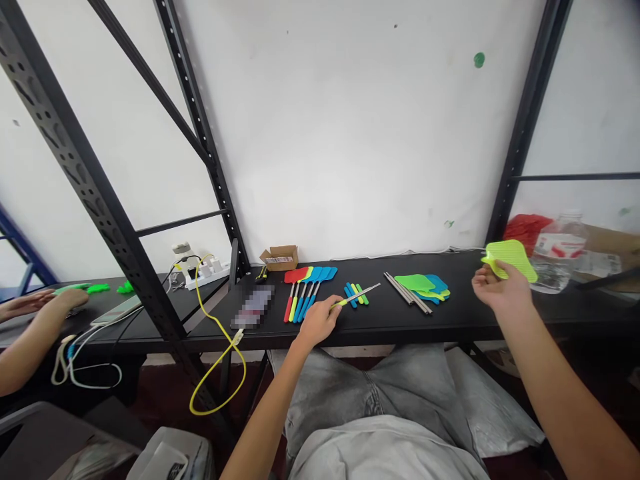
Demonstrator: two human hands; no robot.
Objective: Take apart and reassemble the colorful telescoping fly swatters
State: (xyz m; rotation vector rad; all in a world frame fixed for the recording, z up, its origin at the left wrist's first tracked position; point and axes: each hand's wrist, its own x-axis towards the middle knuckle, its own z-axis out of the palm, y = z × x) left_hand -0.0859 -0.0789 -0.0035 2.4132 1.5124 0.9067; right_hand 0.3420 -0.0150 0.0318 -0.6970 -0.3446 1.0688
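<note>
My left hand (320,321) is closed on a yellow-green handle with a thin metal rod (367,291) sticking out to the right. Raised at the right, my right hand (503,287) pinches the narrow neck of a yellow-green fly swatter head (514,259). Beyond my left hand lie several whole fly swatters (313,275) in a row, with red, yellow and blue heads. Short blue, yellow and green handles (357,293) rest just past the rod. Between my hands are several bare metal rods (407,293) and a pile of green and blue swatter heads (416,283).
A blurred-out flat thing (254,307), a small cardboard box (280,257) and a power strip (210,272) are at the left. A yellow cable (244,373) hangs over the table edge. At the right stands a water bottle (557,253). Another person's hands (60,303) work at far left.
</note>
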